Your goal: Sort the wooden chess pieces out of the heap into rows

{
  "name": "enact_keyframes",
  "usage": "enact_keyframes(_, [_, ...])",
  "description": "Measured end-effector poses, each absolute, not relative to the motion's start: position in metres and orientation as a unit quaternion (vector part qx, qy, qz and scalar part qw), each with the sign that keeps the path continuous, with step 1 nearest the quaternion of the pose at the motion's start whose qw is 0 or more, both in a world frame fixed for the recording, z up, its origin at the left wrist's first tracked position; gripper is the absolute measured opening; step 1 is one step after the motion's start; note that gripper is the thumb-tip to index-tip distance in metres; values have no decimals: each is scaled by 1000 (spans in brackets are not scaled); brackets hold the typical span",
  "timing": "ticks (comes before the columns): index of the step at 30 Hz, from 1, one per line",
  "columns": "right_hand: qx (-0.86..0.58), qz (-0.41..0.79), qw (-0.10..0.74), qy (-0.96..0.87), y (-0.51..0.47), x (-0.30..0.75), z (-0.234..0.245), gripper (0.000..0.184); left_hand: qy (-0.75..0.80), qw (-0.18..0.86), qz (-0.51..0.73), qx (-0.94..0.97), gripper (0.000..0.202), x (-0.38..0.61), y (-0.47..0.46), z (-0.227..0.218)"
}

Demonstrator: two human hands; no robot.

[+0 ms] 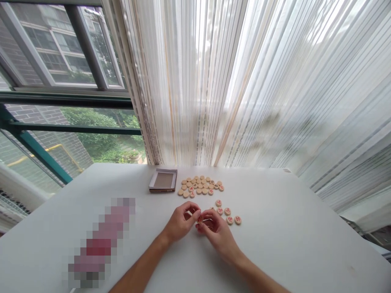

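One red-marked disc sits pinched between fingers of left hand and right hand

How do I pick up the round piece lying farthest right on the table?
Pinch the rightmost disc by its rim, coming from above and the right. It lies flat on the table, so only its edge offers a hold, and another disc sits close on its left.

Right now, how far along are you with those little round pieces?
Done, it seems: a few red-marked discs lie apart beside the right hand. In hand: the left hand and right hand pinch one disc between them. Left: the bigger pile by the box, mostly blank side up.
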State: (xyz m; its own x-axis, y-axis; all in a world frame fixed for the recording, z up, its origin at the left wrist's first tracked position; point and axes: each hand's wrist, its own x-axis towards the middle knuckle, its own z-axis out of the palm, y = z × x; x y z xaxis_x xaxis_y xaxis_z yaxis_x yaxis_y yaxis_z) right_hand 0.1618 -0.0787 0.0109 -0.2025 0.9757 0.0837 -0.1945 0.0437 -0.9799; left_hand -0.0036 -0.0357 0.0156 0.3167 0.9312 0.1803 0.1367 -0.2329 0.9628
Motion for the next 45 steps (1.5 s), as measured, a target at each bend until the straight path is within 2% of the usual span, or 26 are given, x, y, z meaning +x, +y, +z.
enact_keyframes(5, [-401,537,524,-526,-83,163,13,25,388,477,386,688,26,-3,-39,20])
enact_keyframes(15, [-423,471,502,-588,-87,171,12,19,372,510,361,686,29,-5,-39,17])
enact_keyframes(34, [-405,536,519,-528,-77,178,12,26,368,481,362,708,26,-6,-37,16])
enact_keyframes(45, [-407,528,529,-525,-73,180,9,26,365,470,349,724,28,-5,-40,22])
